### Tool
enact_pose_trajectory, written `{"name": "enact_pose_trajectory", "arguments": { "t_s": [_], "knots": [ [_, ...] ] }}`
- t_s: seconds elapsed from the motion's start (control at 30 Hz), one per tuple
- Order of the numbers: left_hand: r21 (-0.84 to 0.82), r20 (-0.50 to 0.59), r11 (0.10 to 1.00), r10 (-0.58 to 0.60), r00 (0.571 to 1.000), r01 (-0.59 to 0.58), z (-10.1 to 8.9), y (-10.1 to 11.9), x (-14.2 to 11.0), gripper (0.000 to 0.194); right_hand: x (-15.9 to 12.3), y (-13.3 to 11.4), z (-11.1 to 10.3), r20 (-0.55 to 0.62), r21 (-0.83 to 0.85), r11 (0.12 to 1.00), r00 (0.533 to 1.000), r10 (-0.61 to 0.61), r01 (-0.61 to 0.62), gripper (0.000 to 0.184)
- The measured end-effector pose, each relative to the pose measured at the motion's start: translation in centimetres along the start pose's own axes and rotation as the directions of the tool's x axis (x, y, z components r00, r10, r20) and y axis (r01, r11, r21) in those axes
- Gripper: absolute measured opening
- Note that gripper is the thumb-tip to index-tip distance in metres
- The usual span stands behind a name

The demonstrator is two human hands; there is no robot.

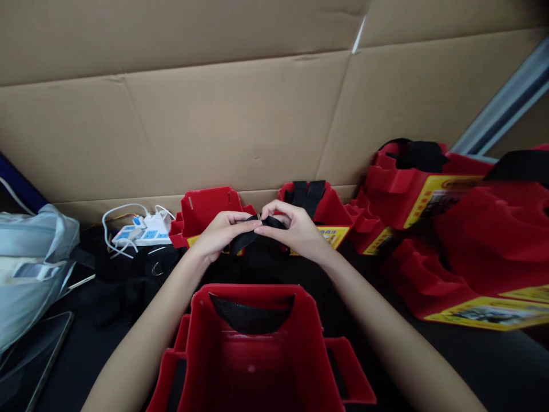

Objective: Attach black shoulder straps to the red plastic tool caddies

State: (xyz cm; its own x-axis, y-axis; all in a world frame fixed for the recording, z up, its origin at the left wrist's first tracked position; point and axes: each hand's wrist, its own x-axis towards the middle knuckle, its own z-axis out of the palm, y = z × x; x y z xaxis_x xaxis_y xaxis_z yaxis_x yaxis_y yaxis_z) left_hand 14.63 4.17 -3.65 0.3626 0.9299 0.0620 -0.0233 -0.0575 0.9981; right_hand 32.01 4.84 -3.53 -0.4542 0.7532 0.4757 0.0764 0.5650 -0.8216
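My left hand (218, 232) and my right hand (295, 229) meet above the dark table, both pinching a black webbing strap (240, 241) with a small metal ring between the fingertips. The strap hangs down from my left hand. Directly below my forearms stands an open red plastic container (257, 355) with a black mesh strip across its far inner wall.
Two more red containers (206, 209) (330, 209) stand behind my hands, the right one with black straps. A pile of red containers (472, 234) with yellow labels lies at right. A white power strip (143, 232) and a grey bag (30, 257) sit left. Cardboard (240, 120) walls the back.
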Motion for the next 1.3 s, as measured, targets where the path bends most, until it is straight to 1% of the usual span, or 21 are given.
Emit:
{"name": "enact_pose_trajectory", "arguments": {
  "t_s": [0.1,0.2,0.33,0.4,0.43,0.5,0.6,0.7,0.77,0.87,0.93,1.0,1.07,1.17,1.23,1.3],
  "knots": [
    [-0.036,-0.035,0.999,-0.011,0.999,0.010,0.0,0.1,0.0,0.012,0.0,-0.1,0.2,0.020,0.021,1.000,1.000,-0.001,0.001,0.017],
    [-0.052,-0.048,0.998,-0.028,0.998,0.026,0.0,0.1,-0.1,0.010,0.0,-0.2,0.3,0.033,0.002,1.000,0.999,-0.002,0.002,0.016],
    [-0.096,-0.034,0.995,0.002,0.999,-0.005,0.0,0.1,-0.1,0.010,0.0,-0.1,0.2,-0.058,-0.003,0.999,0.997,-0.046,0.046,0.008],
    [-0.126,-0.032,0.992,0.023,0.999,-0.027,-0.1,0.1,0.0,0.011,0.0,0.0,0.2,-0.069,-0.025,0.998,0.995,-0.065,0.064,0.003],
    [-0.139,-0.024,0.990,0.027,0.999,-0.030,-0.1,0.1,0.0,0.011,0.1,0.0,0.2,-0.059,-0.054,0.997,0.996,-0.066,0.063,0.003],
    [-0.148,-0.005,0.989,0.023,1.000,-0.023,-0.2,0.1,0.0,0.011,0.1,0.1,0.1,-0.049,-0.147,0.988,0.997,-0.062,0.055,0.009],
    [-0.157,-0.004,0.988,-0.003,1.000,0.003,-0.3,0.2,0.1,0.018,0.1,0.2,0.0,-0.064,-0.312,0.947,0.993,-0.101,0.076,0.015],
    [-0.197,-0.055,0.980,-0.005,0.998,-0.006,-0.2,0.1,0.2,0.025,-0.1,0.0,0.2,-0.051,-0.468,0.874,0.984,-0.172,0.129,0.019],
    [-0.201,-0.108,0.979,0.004,0.994,-0.026,0.0,-0.1,0.2,0.024,-0.2,-0.1,0.4,-0.039,-0.556,0.817,0.977,-0.210,0.153,0.018],
    [-0.166,-0.168,0.985,0.027,0.985,-0.055,0.2,-0.4,0.4,0.022,-0.5,0.0,0.6,0.003,-0.630,0.755,0.972,-0.235,0.184,0.013],
    [-0.137,-0.194,0.988,0.048,0.980,-0.075,0.3,-0.6,0.4,0.021,-0.6,0.2,0.5,0.024,-0.646,0.742,0.976,-0.217,0.181,0.012],
    [-0.112,-0.211,0.989,0.071,0.975,-0.096,0.5,-0.9,0.6,0.021,-0.5,0.4,0.4,0.021,-0.645,0.746,0.980,-0.199,0.165,0.009],
    [-0.077,-0.221,0.990,0.102,0.970,-0.121,0.8,-1.2,0.7,0.020,-0.4,0.6,0.4,0.009,-0.614,0.774,0.982,-0.187,0.153,0.006],
    [0.026,-0.265,0.976,0.214,0.940,-0.215,1.1,-1.4,0.9,0.018,-0.2,0.6,0.6,-0.034,-0.504,0.856,0.988,-0.153,0.115,0.010],
    [0.087,-0.271,0.962,0.274,0.923,-0.260,1.2,-1.3,0.9,0.019,-0.2,0.5,0.9,-0.074,-0.412,0.907,0.989,-0.128,0.087,0.010],
    [0.118,-0.232,0.964,0.259,0.938,-0.237,1.0,-1.0,0.8,0.019,-0.1,0.5,1.1,-0.128,-0.338,0.938,0.984,-0.123,0.073,0.010]
  ]
}}
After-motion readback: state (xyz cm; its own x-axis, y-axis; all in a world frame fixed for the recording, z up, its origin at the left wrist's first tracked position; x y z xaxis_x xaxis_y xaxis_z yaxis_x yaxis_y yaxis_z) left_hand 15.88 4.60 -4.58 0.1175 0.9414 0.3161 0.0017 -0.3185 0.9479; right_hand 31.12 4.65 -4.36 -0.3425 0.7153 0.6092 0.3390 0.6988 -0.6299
